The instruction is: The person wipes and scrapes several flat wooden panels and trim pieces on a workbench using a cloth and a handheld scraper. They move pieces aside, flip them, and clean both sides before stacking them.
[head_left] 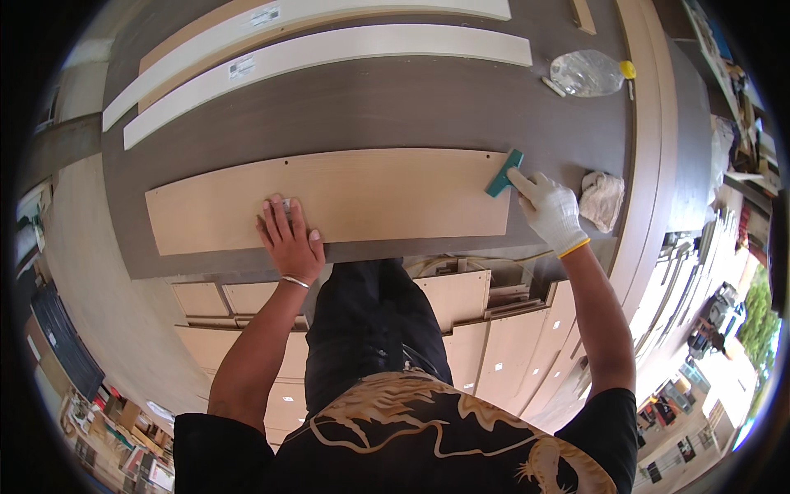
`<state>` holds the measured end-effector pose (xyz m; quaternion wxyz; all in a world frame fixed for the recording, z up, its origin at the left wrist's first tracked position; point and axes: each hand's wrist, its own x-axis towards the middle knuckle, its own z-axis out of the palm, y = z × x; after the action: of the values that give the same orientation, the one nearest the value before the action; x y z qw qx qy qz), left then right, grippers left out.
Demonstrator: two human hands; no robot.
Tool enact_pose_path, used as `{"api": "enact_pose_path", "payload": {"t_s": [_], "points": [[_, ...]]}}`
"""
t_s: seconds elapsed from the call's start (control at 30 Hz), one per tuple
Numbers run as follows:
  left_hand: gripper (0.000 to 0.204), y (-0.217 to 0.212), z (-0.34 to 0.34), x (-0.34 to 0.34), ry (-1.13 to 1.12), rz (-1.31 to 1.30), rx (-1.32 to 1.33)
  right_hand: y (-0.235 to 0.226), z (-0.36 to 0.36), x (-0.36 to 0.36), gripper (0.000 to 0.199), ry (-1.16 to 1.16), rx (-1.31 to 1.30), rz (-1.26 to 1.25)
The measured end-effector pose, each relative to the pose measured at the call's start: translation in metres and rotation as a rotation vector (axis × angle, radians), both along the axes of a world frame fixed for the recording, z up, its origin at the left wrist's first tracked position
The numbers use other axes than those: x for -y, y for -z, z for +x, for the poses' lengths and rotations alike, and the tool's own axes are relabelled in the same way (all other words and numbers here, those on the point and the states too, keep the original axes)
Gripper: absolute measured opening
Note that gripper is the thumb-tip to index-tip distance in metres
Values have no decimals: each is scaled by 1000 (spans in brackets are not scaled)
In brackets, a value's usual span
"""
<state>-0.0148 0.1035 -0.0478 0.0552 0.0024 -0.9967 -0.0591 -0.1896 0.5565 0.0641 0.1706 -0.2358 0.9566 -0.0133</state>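
A long light-wood board (pixel 362 193) lies flat on the dark worktop, with small dark holes along its far edge. My bare left hand (pixel 293 239) rests on its near left part, fingers spread, beside a small label partly covered by the fingers. In a white knit glove with a yellow cuff, my right hand (pixel 550 207) grips a green scraper (pixel 504 173). The scraper's wide blade part is at the board's far right corner; whether it touches the surface I cannot tell. A crumpled beige cloth (pixel 601 201) lies just right of the glove.
Two white strips (pixel 354 45) with labels lie across the worktop's far side, a wooden strip between them. A clear plastic bottle (pixel 586 73) with a yellow cap lies at the far right. Below the near edge, several wood panels (pixel 502 354) stand or lie stacked.
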Motion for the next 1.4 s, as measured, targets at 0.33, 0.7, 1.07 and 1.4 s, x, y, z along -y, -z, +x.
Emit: {"api": "enact_pose_path", "payload": {"t_s": [0.33,0.7,1.07,1.4], "points": [[69,2,2,-3,-32,56,29,10,-23,59,40,-221,-6,-118],[63,0,6,-4,29,234,27,4,-30,204,41,-396,112,19],[61,-4,8,3,380,114,-68,2,-36,277,42,-499,77,79],[61,7,10,-3,381,212,-10,5,-25,381,37,-530,126,129]]}}
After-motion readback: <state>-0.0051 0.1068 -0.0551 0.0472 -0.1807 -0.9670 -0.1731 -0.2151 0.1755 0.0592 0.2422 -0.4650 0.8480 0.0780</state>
